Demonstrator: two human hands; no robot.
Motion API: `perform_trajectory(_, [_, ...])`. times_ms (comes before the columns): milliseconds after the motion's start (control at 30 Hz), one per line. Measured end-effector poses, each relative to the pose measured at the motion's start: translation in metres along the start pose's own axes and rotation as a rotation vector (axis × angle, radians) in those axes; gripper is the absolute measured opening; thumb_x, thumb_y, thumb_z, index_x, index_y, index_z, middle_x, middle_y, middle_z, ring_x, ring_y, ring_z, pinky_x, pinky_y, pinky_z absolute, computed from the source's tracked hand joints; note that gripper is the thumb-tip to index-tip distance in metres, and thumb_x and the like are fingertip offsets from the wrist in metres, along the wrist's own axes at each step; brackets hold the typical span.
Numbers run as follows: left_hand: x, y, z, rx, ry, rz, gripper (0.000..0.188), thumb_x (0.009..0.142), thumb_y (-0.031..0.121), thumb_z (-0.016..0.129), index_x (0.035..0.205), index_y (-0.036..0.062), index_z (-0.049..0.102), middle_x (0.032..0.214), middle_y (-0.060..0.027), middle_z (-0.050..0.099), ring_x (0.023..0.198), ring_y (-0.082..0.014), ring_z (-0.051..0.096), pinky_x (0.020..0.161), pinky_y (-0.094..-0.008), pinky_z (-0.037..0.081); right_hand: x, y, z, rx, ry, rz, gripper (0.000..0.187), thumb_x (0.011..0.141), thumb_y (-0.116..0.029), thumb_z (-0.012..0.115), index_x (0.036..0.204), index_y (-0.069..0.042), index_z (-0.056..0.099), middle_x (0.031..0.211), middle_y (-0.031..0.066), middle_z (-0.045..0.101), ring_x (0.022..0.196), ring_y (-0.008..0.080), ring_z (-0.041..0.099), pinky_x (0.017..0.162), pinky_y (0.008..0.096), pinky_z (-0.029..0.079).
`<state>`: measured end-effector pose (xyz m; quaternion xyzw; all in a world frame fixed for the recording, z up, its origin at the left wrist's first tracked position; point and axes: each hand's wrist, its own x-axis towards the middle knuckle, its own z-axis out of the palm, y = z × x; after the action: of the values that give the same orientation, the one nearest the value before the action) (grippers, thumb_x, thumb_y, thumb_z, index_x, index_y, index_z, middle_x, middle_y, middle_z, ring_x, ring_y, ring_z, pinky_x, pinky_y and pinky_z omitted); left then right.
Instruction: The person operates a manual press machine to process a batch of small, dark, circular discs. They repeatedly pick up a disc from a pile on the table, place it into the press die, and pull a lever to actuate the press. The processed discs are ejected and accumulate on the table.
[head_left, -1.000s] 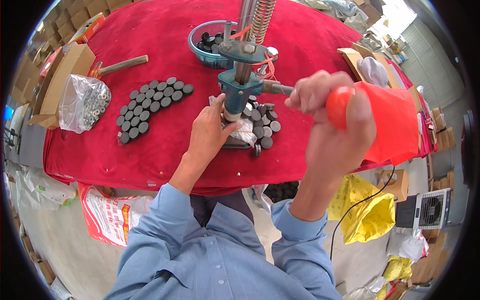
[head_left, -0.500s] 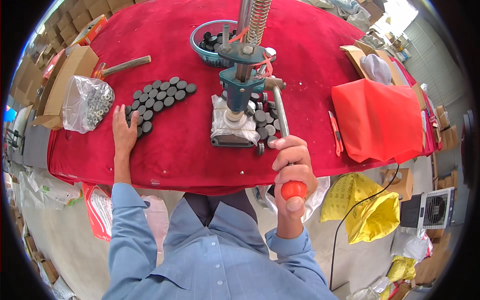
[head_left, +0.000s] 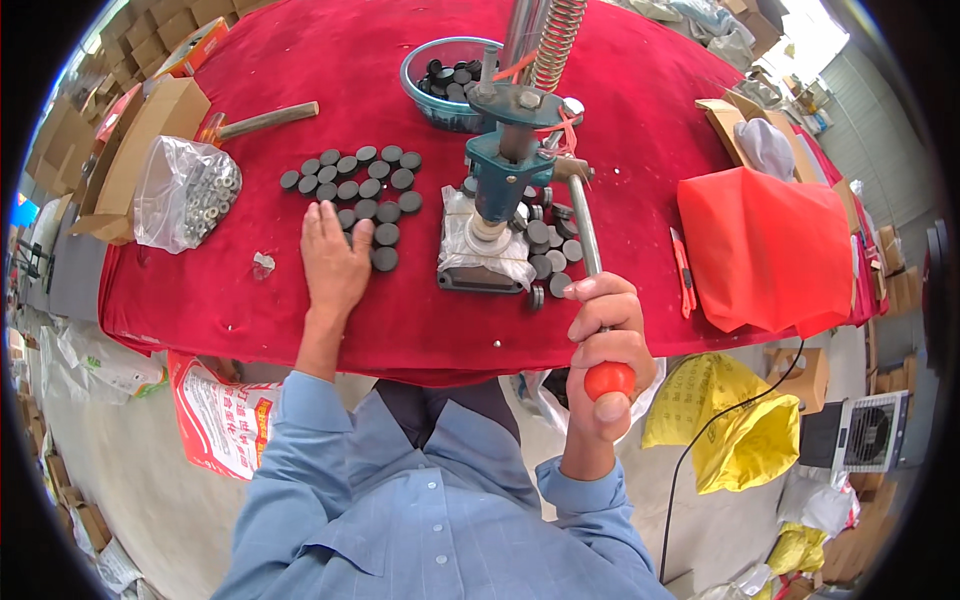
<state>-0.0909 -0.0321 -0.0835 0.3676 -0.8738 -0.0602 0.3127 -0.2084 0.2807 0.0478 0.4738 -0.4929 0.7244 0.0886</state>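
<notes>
My left hand (head_left: 336,262) lies palm down on the red cloth with its fingers stretched out, against a cluster of black round discs (head_left: 348,191) and covering some of them. With fingers wrapped around it, my right hand (head_left: 608,335) grips the lever (head_left: 584,222) of a hand press just behind its red ball knob (head_left: 609,379). The green hand press (head_left: 505,172) stands at the middle, its ram reaching down to a base (head_left: 484,278) wrapped in clear plastic. More black discs (head_left: 541,238) lie to the right of the base, some standing on edge.
Behind the press is a blue basin (head_left: 425,107) of black discs. At left are a hammer (head_left: 268,120), a clear bag of metal rings (head_left: 185,195) and a cardboard box (head_left: 150,150). A red cutter knife (head_left: 683,270) lies beside a red fabric bag (head_left: 765,250) at right.
My left hand has slid right, and the discs against it have shifted toward the press and spread out. A small clear scrap now shows left of the hand. My right hand keeps its grip.
</notes>
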Motion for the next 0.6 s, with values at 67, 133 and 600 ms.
perform_trajectory(67, [-0.004, 0.023, 0.004, 0.007, -0.025, -0.027, 0.082, 0.105, 0.049, 0.059, 0.151, -0.0155, 0.040, 0.156, -0.0383, 0.041, 0.147, -0.0510, 0.039, 0.122, -0.0572, 0.032, 0.002, -0.002, 0.001, 0.006, 0.011, 0.010, 0.056, 0.094, -0.061, 0.059, 0.082, -0.007, 0.063, 0.086, 0.0105, 0.061, 0.104, 0.0352, 0.060, 0.088, 0.0481, 0.048])
perform_trajectory(133, [-0.007, 0.034, 0.005, 0.002, -0.011, -0.034, 0.079, 0.105, 0.049, 0.058, 0.153, -0.0122, 0.040, 0.157, -0.0379, 0.039, 0.149, -0.0500, 0.036, 0.121, -0.0567, 0.033, 0.005, -0.005, 0.000, -0.002, -0.002, 0.025, 0.058, 0.095, -0.063, 0.059, 0.082, -0.007, 0.063, 0.086, 0.0108, 0.061, 0.104, 0.0353, 0.060, 0.088, 0.0482, 0.048])
perform_trajectory(600, [-0.062, 0.068, -0.060, -0.402, -0.186, 0.254, 0.041, 0.088, 0.001, 0.077, 0.128, 0.0019, 0.071, 0.128, -0.0130, 0.060, 0.097, -0.0274, 0.066, 0.082, -0.0399, 0.055, 0.020, -0.004, -0.002, 0.015, -0.032, -0.045, 0.056, 0.097, -0.058, 0.060, 0.085, -0.004, 0.063, 0.086, 0.0129, 0.063, 0.100, 0.0349, 0.063, 0.087, 0.0481, 0.051])
